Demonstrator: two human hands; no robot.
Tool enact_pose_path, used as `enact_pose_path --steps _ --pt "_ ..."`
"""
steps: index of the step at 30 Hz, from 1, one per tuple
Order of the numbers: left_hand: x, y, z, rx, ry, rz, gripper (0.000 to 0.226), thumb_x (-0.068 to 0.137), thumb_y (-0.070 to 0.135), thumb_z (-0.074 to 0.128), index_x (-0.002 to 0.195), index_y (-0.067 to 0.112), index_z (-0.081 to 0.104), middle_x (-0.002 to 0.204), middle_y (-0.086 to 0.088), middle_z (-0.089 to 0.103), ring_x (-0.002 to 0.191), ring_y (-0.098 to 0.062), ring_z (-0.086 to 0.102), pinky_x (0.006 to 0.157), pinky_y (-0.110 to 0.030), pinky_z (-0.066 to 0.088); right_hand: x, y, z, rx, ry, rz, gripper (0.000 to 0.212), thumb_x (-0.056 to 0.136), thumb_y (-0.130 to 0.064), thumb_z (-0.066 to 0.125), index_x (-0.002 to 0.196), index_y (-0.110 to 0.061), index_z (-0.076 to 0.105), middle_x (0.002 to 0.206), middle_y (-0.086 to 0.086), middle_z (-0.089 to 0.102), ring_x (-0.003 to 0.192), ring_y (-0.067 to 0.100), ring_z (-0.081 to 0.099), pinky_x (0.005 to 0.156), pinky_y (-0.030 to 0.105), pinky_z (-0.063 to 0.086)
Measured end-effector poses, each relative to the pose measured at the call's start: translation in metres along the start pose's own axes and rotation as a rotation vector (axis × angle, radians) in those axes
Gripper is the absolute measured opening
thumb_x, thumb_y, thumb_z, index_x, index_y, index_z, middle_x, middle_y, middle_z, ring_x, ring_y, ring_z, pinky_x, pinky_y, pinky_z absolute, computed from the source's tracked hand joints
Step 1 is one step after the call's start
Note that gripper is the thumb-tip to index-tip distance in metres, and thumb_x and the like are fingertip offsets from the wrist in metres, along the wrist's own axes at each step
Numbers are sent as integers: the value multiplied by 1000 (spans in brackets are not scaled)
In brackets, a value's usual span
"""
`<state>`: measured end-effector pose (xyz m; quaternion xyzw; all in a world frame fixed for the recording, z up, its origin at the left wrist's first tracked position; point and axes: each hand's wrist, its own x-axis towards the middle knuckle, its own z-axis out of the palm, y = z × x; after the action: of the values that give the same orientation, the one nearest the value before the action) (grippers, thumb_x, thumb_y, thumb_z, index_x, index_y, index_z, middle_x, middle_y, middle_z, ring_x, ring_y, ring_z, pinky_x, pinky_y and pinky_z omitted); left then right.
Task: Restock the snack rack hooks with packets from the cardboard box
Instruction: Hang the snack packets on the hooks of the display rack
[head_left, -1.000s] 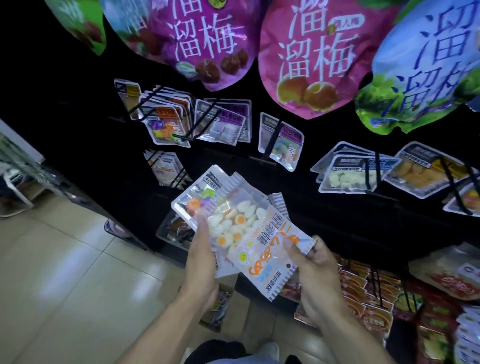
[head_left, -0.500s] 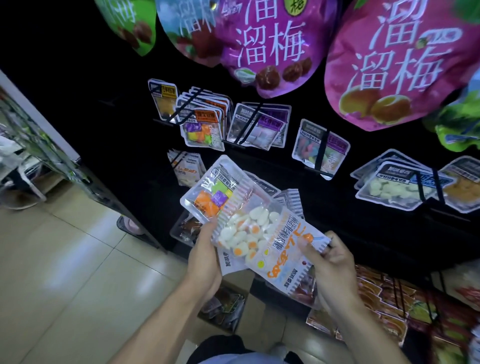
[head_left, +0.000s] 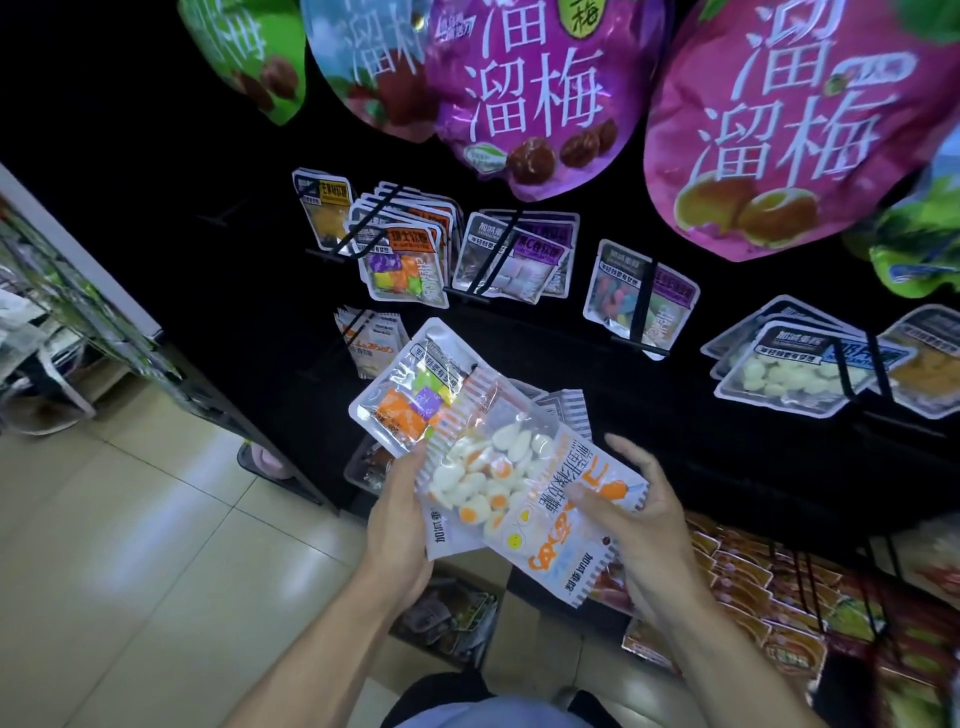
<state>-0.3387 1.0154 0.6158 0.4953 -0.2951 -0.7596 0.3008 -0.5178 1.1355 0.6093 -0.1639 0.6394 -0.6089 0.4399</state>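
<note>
I count two hands: my left hand and right hand. Between them I see at least three fanned packets; the top one is an egg-candy packet, and a cube-candy packet lies behind it. Three large plum bags hang fully in view above. Six hook stacks of small packets fill the middle row.

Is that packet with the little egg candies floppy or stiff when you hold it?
Probably floppy: the egg candy packet is thin, shiny film, held up by the left hand and the right hand. The glossy film may be slippery. It likely feels light, since the small candies fill only part of it.
</note>
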Motion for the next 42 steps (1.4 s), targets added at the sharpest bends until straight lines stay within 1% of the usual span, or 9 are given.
enact_pose_path --steps 4,8,15,20,22,25,32,36,42 --pt "3 -4 -2 40 3 2 52 106 47 44 137 10 62 126 -14 75 115 -37 72 110 -58 50 -3 -3 2 42 -4 7 75 61 -26 91 128 -42 60 126 5 71 103 26 75 86 47 60" --pt "4 -4 -3 78 18 1 50 107 46 43 135 10 63 124 -14 76 113 -36 74 106 -60 52 -1 -13 -4 -258 -12 -116 104 62 -32 93 142 -63 34 143 -14 54 116 7 66 79 29 61" --pt "5 -12 -9 131 10 -66 49 107 43 49 135 5 60 120 -17 77 110 -37 75 100 -60 56 22 -61 -19 -951 -514 -167 129 59 -52 95 145 -74 1 159 -39 3 145 -6 18 117 31 30" --pt "5 -18 -10 175 -33 -87 42 107 39 48 129 6 62 114 -16 79 102 -35 77 79 -43 65 40 -66 -19 -1055 -658 -102 125 53 -51 98 148 -66 17 146 -32 46 128 -6 51 104 23 46" --pt "6 -19 -10 181 -25 -89 44 107 41 48 131 7 62 117 -16 78 106 -36 76 89 -49 63 42 -63 -20 -1028 -636 -105 116 54 -49 99 147 -60 30 131 -31 59 114 -8 61 95 22 53" --pt "6 -20 -12 227 -9 -65 44 105 45 51 128 12 68 117 -11 79 110 -34 75 105 -58 54 43 -56 -22 -969 -594 -97 102 53 -46 99 140 -50 46 126 -26 65 109 -4 66 90 26 58" --pt "2 -17 -7 331 -153 46 57 93 63 48 127 24 70 119 -1 79 111 -23 76 104 -46 55 40 -41 -27 -830 -565 1 72 65 -24 97 125 -33 59 108 -8 78 93 14 77 81 46 63" --pt "6 -21 -12 312 -244 85 49 77 31 75 122 15 67 109 -5 81 97 -25 80 80 -35 65 40 -39 -27 -823 -536 4 65 67 -22 96 122 -30 62 106 -9 78 92 13 77 83 45 63" --pt "11 -19 -12 363 -253 99 48 79 18 86 123 17 68 114 -3 81 104 -26 78 96 -47 59 38 -36 -26 -797 -522 20 68 68 -29 96 126 -30 61 111 -10 77 93 13 77 82 44 63"
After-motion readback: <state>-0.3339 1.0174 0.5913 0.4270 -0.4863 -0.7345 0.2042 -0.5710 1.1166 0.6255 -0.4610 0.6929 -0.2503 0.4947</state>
